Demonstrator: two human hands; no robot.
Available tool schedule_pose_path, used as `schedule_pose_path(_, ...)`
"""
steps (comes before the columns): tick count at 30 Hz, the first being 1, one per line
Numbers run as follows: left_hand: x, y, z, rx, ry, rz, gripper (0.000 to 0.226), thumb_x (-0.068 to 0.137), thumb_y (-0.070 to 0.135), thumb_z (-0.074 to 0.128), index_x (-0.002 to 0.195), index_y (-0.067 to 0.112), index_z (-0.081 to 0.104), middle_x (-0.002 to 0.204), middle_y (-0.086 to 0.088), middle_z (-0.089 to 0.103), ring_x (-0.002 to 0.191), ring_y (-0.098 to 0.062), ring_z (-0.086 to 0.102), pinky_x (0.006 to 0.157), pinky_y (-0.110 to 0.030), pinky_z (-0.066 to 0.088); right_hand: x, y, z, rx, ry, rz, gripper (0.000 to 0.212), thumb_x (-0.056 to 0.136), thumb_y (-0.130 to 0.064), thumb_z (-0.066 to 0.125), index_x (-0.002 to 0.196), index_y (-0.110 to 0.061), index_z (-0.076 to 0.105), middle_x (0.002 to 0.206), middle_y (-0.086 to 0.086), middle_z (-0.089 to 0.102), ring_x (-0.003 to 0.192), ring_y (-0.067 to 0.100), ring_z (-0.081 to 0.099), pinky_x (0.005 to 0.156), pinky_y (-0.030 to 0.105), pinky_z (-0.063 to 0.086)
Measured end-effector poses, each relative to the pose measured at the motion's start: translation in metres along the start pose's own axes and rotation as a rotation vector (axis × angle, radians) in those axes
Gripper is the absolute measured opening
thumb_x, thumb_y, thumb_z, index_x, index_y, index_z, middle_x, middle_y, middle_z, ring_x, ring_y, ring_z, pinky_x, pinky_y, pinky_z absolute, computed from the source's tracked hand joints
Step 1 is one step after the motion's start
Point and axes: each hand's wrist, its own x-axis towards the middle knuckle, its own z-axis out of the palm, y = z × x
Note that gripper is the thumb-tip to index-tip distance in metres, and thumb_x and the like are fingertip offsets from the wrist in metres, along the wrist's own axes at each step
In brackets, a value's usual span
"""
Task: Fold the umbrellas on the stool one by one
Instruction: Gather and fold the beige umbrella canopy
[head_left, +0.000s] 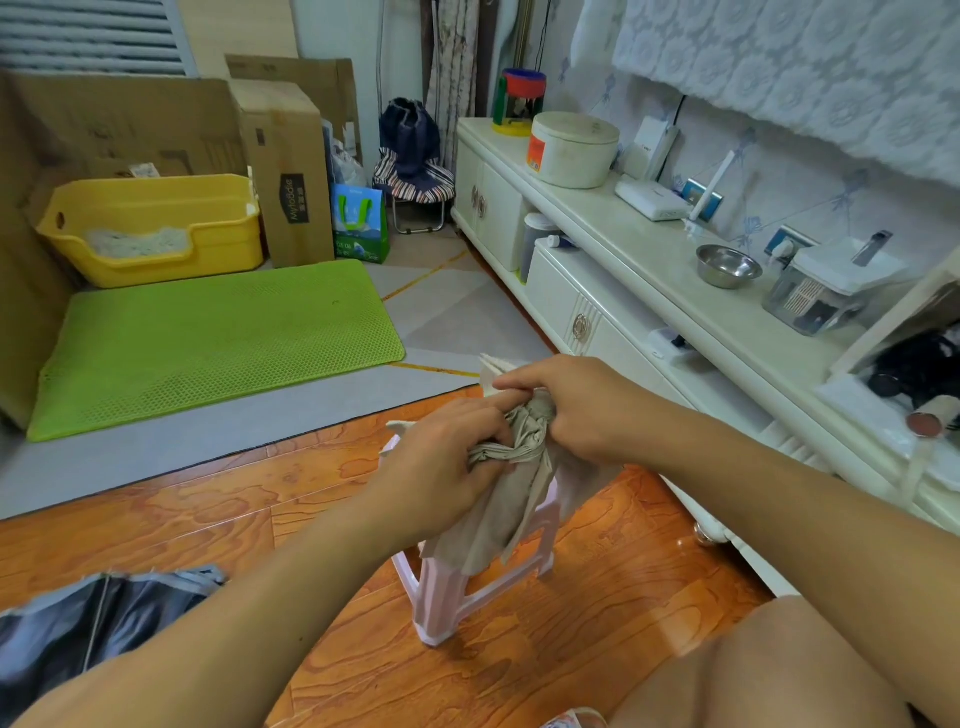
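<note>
A beige umbrella (498, 514) is bunched between both hands above a small pink plastic stool (467, 597) on the wooden floor. My left hand (441, 467) grips the gathered fabric from the left. My right hand (576, 410) holds the bundle from the right, fingers curled over its top. Loose canopy hangs down over the stool's seat and hides most of it. A dark grey-blue umbrella (88, 623) lies open on the floor at the lower left, partly behind my left forearm.
A white cabinet (649, 291) runs along the right with a steel bowl (727, 266), a round tub (571, 150) and small devices. A green mat (208, 343), a yellow litter tray (156, 228) and cardboard boxes (291, 171) sit at the back left. My bare knee (769, 670) is at the lower right.
</note>
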Motion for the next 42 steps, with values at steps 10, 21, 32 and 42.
schedule_pose_path(10, 0.000, -0.004, -0.002, -0.157, 0.029, -0.236, 0.037, 0.076, 0.016, 0.086, 0.084, 0.039, 0.058, 0.139, 0.000, 0.030, 0.125, -0.010, 0.044, 0.098, -0.021, 0.038, -0.008, 0.000, 0.005, -0.018, 0.096, -0.046, 0.061, 0.088, 0.006, 0.055, 0.146, -0.016, 0.051, 0.140, 0.005, 0.059, 0.129, 0.024, 0.053, 0.104, 0.030, 0.042)
schedule_pose_path(21, 0.003, -0.025, -0.034, 0.167, -0.121, -0.054, 0.024, 0.071, 0.056, 0.076, 0.083, 0.037, 0.066, 0.155, 0.003, 0.037, 0.154, -0.021, 0.014, 0.123, -0.055, 0.008, -0.014, -0.004, 0.007, -0.062, 0.037, -0.337, 0.061, 0.086, 0.003, 0.063, 0.137, -0.029, 0.062, 0.125, -0.006, 0.069, 0.110, 0.025, 0.060, 0.097, 0.043, 0.047)
schedule_pose_path(32, -0.001, -0.005, -0.023, 0.127, -0.068, -0.158, 0.025, 0.082, 0.027, 0.065, 0.090, 0.033, 0.042, 0.088, 0.012, 0.055, 0.076, -0.011, 0.049, 0.065, -0.039, 0.043, -0.004, 0.005, -0.002, -0.043, 0.019, -0.290, 0.069, 0.079, -0.002, 0.062, 0.143, -0.026, 0.052, 0.134, -0.007, 0.060, 0.122, 0.008, 0.054, 0.103, 0.028, 0.044)
schedule_pose_path(42, 0.001, -0.007, -0.023, 0.024, -0.201, -0.132, 0.061, 0.084, 0.020, 0.056, 0.136, 0.046, 0.037, 0.112, 0.007, 0.064, 0.091, -0.017, 0.055, 0.078, -0.044, 0.050, 0.005, 0.010, -0.003, 0.070, 0.086, -0.345, 0.063, 0.078, 0.005, 0.068, 0.137, -0.015, 0.053, 0.113, 0.000, 0.054, 0.094, -0.016, 0.048, 0.081, 0.003, 0.037)
